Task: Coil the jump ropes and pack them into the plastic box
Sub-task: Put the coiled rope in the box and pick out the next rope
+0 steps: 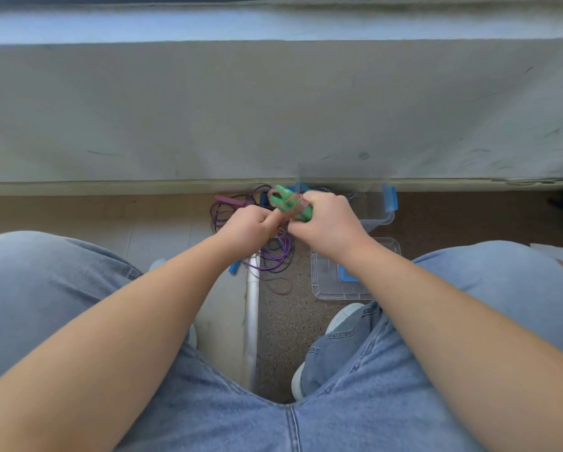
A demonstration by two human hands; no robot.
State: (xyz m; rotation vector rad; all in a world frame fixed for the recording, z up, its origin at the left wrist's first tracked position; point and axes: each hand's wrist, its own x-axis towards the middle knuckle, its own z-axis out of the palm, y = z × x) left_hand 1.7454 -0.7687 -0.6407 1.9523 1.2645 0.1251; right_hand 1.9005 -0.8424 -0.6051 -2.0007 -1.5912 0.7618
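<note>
My right hand [325, 223] grips the green handles of a jump rope [288, 202] held above the floor, with a reddish band or cord looped around them. My left hand [249, 228] is curled just left of the handles and pinches that cord. Under the hands, a purple jump rope [273, 256] lies in loose loops on the floor, its pinkish handle [229, 200] at the far left. The clear plastic box [376, 213] with blue clips stands past my right hand, partly hidden by it. Its contents are unclear.
A clear lid [332, 285] with a blue latch lies on the speckled floor beneath my right forearm. A grey wall [273, 109] rises just behind the box. A metal strip [252, 305] runs between my knees. A loose dark band [278, 287] lies near it.
</note>
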